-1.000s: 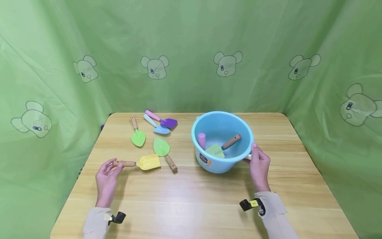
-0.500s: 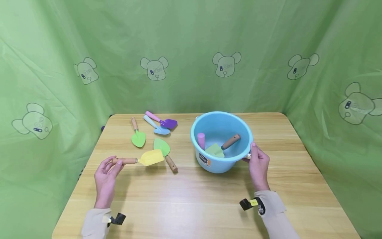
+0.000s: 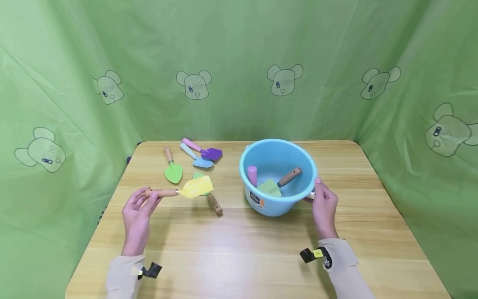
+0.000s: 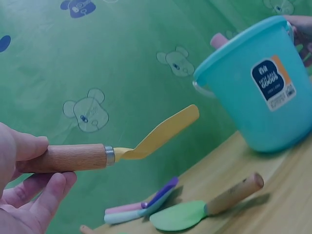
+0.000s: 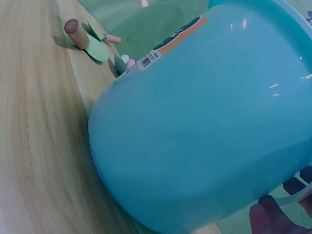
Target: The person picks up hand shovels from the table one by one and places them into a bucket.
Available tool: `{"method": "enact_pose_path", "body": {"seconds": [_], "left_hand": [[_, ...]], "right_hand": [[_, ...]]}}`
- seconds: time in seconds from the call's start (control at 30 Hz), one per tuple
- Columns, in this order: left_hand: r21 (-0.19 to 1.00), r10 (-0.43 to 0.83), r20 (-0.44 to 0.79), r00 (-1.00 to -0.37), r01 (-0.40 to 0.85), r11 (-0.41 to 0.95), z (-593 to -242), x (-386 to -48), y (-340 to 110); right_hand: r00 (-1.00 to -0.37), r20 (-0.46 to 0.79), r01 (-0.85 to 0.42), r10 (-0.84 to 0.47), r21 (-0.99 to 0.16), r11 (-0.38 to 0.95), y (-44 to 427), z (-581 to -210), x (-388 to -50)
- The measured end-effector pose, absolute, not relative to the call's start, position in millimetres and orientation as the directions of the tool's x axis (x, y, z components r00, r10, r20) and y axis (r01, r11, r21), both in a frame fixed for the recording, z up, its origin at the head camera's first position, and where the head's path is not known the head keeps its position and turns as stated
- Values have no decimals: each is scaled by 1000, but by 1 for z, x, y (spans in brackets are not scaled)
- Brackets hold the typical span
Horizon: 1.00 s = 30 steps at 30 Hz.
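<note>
My left hand [image 3: 137, 216] pinches the wooden handle of a yellow garden trowel [image 3: 197, 187], thumb on one side and fingers on the other. Its blade points right and is lifted above the table, as the left wrist view [image 4: 165, 131] confirms. From the head it partly covers a green trowel [image 3: 214, 204] lying below. On the right, my right hand [image 3: 325, 207] grips a light blue bucket [image 3: 272, 209] at the side of its rim, with fingers by the bucket's handle [image 5: 292, 197]. Inside the bucket lie a pale green trowel [image 3: 287, 178] with a brown handle and a pink handle [image 3: 252, 176].
Behind the left hand, another green trowel [image 3: 173, 172], a blue trowel [image 3: 203, 162] and a purple shovel [image 3: 213, 154] with a pink handle lie on the wooden table [image 3: 239, 257]. A green curtain [image 3: 239, 112] with bear heads surrounds the table's back and sides.
My left hand has raised the yellow trowel off the table and carried it slightly right and away from me, so its blade now overlaps the green trowel. The right hand and bucket hold still.
</note>
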<state>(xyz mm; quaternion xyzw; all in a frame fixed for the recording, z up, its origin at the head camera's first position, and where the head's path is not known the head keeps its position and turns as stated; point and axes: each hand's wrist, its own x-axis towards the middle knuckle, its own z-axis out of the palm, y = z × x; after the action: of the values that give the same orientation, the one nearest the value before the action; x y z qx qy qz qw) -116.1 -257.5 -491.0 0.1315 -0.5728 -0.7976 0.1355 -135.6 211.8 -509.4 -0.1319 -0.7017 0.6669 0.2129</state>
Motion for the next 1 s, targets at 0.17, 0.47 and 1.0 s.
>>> {"method": "enact_pose_path", "body": {"seconds": [0.17,0.47,1.0], "left_hand": [[934,-366,-43,-930,93,-346,-482,-119,-251],[906,-339,-6,-941,138,-400,-467,-126,-241],[871,-286,24,-958,161,-465,-443,-154,-196]], "right_hand": [[-876,129,-102,465,-991,83,211,-509,-136],[-874,113,-90,472,-993,70,211,-508,-135],[-880,97,-78,465,-995,61,211,-509,-135]]}}
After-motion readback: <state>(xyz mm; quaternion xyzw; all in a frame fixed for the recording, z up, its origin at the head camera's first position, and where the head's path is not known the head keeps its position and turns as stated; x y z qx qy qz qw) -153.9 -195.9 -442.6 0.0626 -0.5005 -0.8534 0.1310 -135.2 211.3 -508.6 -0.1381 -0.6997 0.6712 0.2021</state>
